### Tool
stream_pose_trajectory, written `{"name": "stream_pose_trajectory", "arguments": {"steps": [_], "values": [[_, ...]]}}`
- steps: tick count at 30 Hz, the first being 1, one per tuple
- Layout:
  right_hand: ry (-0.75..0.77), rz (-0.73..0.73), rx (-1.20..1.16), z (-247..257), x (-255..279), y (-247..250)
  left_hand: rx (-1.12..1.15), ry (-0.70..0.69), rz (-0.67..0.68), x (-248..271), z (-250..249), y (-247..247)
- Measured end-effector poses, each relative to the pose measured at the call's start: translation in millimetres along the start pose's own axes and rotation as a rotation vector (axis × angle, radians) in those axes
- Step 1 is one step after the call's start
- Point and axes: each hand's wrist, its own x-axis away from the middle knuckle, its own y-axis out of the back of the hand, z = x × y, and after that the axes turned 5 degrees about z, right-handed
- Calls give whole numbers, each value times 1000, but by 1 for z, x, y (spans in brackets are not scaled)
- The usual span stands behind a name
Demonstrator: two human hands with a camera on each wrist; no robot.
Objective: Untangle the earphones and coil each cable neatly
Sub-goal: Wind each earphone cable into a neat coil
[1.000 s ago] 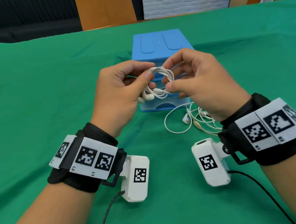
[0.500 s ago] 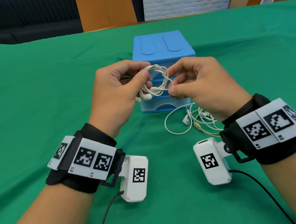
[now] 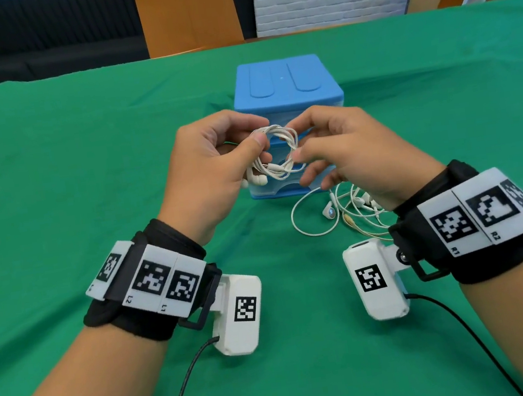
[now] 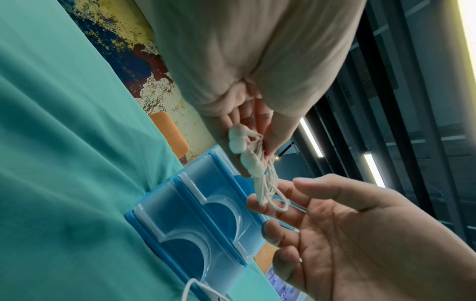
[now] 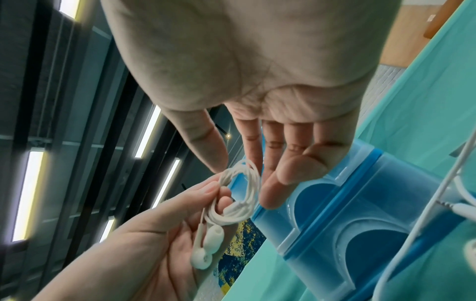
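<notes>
we hold the coiled white earphones (image 3: 276, 152) in the air between both hands, just in front of the blue drawer box (image 3: 286, 91) at the middle of the green tablecloth (image 3: 53, 192). the left hand (image 3: 207, 171) pinches the left side of the coil between thumb and forefinger, with the two earbuds (image 5: 206, 250) hanging below the pinch. the right hand (image 3: 347, 153) pinches the right side of the coil at thumb and forefinger; its other fingers are loosely spread and carry nothing.

to finish this coil well, we judge that the left pinch should stay fixed across all turns so the loops remain equal. the right hand should guide any remaining free end round the bundle with light tension only; a hard pull would likely collapse the ring. keep the earbuds outside the loop.

a second, loose set of earphones (image 3: 338, 214) lies on the cloth to the near right of the box, under the right wrist, not yet coiled.
</notes>
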Motion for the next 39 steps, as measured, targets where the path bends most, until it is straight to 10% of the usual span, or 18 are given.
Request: {"name": "stream_pose_trajectory", "arguments": {"steps": [14, 22, 39], "values": [[-177, 192, 59, -9, 0, -17, -378, 410, 264, 8, 12, 19], [-269, 374, 250, -15, 0, -36, -890, 418, 531, 14, 12, 20], [-262, 398, 504, -13, -7, -38, -998, 373, 685, 1, 19, 23]]}}
